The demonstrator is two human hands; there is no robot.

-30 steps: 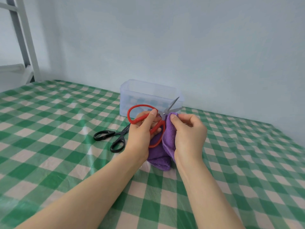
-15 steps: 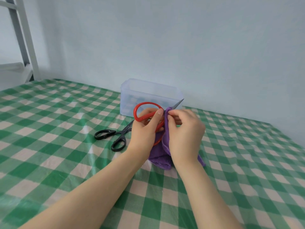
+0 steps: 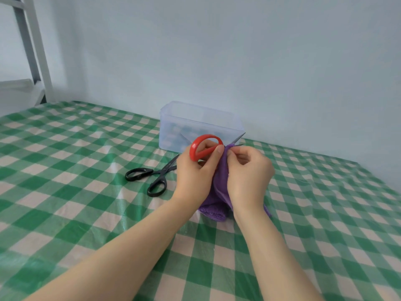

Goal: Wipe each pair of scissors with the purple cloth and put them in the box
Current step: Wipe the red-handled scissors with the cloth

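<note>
The red scissors (image 3: 205,137) are held up over the table by the left hand (image 3: 196,172). The fingers are curled through the red loop, and the thumb is pressed on its side. The blades are pointed away and to the right, toward the box (image 3: 195,127). Only the thin grey tips can be seen past the fingers, because the rest is wrapped in the purple cloth (image 3: 220,185).

The cloth is pinched round the blades by the right hand (image 3: 249,177). Its thumb and fingers are bent tight on the fold. The loose part of the cloth is hung down between the two hands, and its bottom edge is seen low by the green and white tablecloth (image 3: 65,192).

The black scissors (image 3: 165,170) are laid flat on the tablecloth, just to the left of the left hand. They are not touched by either hand. Their two black loops are turned toward the left and the near side. Their blade tips are hidden behind the left hand.

The box is made of clear plastic and is open at the top. It is set at the back of the table, close to the pale wall, just behind the hands. The red scissors are held in front of it, not inside it.

A grey metal frame (image 3: 36,51) can be seen far back on the left.
</note>
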